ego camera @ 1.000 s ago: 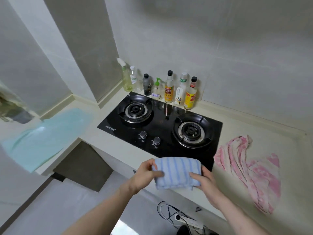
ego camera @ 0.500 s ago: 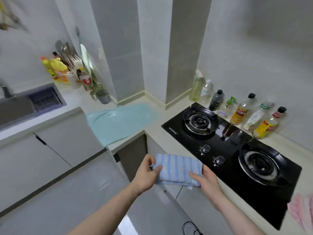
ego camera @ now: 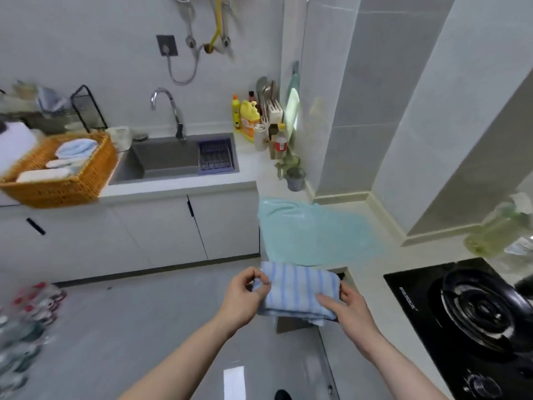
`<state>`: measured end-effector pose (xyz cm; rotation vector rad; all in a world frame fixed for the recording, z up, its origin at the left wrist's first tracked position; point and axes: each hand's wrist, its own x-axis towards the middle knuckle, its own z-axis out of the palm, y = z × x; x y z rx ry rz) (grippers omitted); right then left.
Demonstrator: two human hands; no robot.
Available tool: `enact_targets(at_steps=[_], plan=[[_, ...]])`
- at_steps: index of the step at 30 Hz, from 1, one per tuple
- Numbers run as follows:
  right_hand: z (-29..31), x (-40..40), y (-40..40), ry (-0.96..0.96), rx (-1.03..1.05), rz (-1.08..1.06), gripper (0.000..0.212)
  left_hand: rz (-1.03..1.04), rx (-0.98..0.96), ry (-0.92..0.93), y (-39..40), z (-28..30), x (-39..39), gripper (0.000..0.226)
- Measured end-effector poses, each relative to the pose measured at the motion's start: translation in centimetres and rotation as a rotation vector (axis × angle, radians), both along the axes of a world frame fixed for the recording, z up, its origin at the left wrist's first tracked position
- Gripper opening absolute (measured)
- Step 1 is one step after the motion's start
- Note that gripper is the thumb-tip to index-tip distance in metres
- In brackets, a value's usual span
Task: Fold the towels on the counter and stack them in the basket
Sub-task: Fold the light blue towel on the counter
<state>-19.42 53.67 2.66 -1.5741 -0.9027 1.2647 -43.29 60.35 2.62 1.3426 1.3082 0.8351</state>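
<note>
We are holding a folded blue-striped towel [ego camera: 300,293] in the air in front of us, over the grey floor [ego camera: 129,327] and just short of the counter corner. Our left hand [ego camera: 245,298] is pinching its left edge between thumb and curled fingers, and our right hand [ego camera: 346,306] is gripping its right edge, thumb lying on top and fingers tucked under (the fingertips are hidden by the cloth). Just beyond the towel, a teal towel [ego camera: 314,232] is lying spread and unfolded on the counter [ego camera: 346,209], one edge hanging over the front. Far to our left, well apart from our hands, an orange wicker basket [ego camera: 66,183] is sitting on the counter beside the sink [ego camera: 167,160], already holding several folded pale towels [ego camera: 72,154] lined up inside it. A curved tap [ego camera: 170,108] is standing behind the sink, and yellow detergent bottles [ego camera: 248,119] are crowding the corner next to a utensil holder [ego camera: 271,111]. To our right, a black gas hob [ego camera: 476,319] is filling the counter, with a blurred greenish spray bottle [ego camera: 499,229] behind it.
</note>
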Motion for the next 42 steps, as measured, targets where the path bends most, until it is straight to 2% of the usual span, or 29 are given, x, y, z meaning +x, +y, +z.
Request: enact_targets(at_steps=[8, 19, 31, 36, 42], plan=[[1.0, -5.5, 13.5, -0.028, 0.038, 0.264, 0.026, 0.331, -0.033, -0.023, 5.4, 2.5, -6.2, 0.007], [3.7, -20.3, 25.5, -0.019, 0.059, 0.593, 0.035, 0.62, 0.007, -0.042, 9.7, 5.1, -19.4, 0.017], [5.1, -41.3, 34.4, 0.051, 0.098, 0.681, 0.031, 0.684, 0.09, -0.025, 17.2, 7.2, -39.5, 0.012], [5.2, -47.7, 37.0, 0.088, 0.083, 0.745, 0.053, 0.706, 0.109, -0.012, 19.6, 8.1, -45.8, 0.01], [4.9, -53.9, 41.6, 0.088, 0.074, 0.788, 0.057, 0.748, 0.101, 0.013, 23.4, 7.7, -51.8, 0.01]])
